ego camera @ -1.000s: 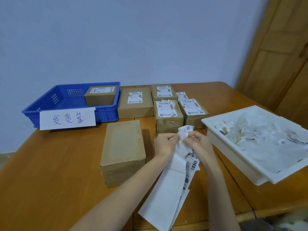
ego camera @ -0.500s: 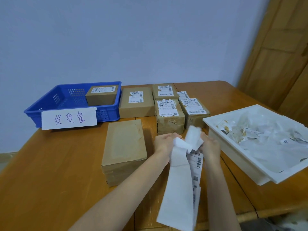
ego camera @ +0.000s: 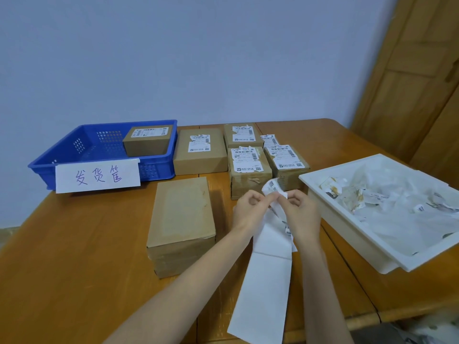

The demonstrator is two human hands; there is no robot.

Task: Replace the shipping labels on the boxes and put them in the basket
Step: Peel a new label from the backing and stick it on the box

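Right now both hands are working at the centre of the frame: the left hand [ego camera: 249, 209] and the right hand [ego camera: 296, 211] are each pinching the top of a strip of labels [ego camera: 264, 281], fingers curled round the paper, while a crumpled printed label [ego camera: 273, 188] is sticking up between them. The rest of the strip is hanging down toward the lower edge. Just left of the hands, the bare box [ego camera: 182, 224] is lying on the table [ego camera: 74, 256] with no label on its top. To my eye they are peeling a fresh label from its backing. Doing it well probably means lifting one corner cleanly, pulling slowly so it doesn't curl, and keeping the sticky side off the fingers. The blue basket [ego camera: 62, 157] is sitting at upper left, one labelled box [ego camera: 147, 141] already inside.
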